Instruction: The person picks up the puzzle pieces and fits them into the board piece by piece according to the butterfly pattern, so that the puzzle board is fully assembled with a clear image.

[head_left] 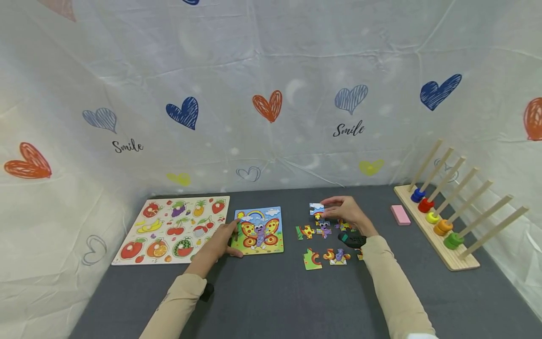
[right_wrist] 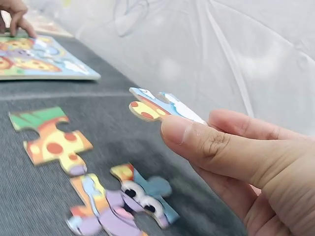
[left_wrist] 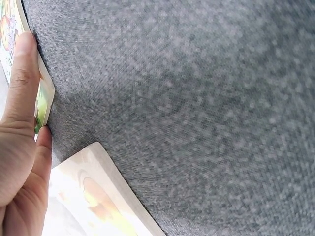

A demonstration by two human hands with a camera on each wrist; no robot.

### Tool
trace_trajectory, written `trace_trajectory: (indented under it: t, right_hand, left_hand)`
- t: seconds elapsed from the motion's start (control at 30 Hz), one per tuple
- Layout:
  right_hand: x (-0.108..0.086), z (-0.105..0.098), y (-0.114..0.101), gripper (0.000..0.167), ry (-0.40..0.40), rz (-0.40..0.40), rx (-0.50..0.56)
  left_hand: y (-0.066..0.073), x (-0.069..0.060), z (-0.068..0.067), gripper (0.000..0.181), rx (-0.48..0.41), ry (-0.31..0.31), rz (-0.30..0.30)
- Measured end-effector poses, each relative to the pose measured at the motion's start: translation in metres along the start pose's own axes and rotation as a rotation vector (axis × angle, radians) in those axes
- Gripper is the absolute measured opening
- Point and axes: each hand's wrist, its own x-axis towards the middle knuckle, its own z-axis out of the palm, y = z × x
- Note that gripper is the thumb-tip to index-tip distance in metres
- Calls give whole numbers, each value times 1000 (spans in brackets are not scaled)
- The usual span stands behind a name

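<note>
A butterfly picture board lies flat left of centre. My left hand is at its left edge, thumb and fingers touching the rim; in the left wrist view that hand grips the edge of the board. My right hand pinches a blue and white puzzle piece; up close the piece is held above the table between thumb and fingers of the hand. Below it lie a yellow piece with red spots and a purple piece with eyes.
Other puzzle pieces lie below my right hand, among them a green one and a purple one. A fruit board is at the left, a pink block and a wooden peg stand with coloured rings at the right.
</note>
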Motion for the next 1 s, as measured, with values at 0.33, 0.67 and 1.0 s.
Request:
trace_trajectory:
  t: [0.33,0.67,1.0]
  right_hand:
    - [16,28,-4,44,-7,-35,-10]
    - [30,64,-6,41,-39,-75,70]
    - [43,103,-10,38,-24,-75,44]
  left_hand:
    - [2,0,-2,98,7,17,37]
    - [0,-2,-2,97,13,19,36]
    - [0,-1,0,101,4,-1,2]
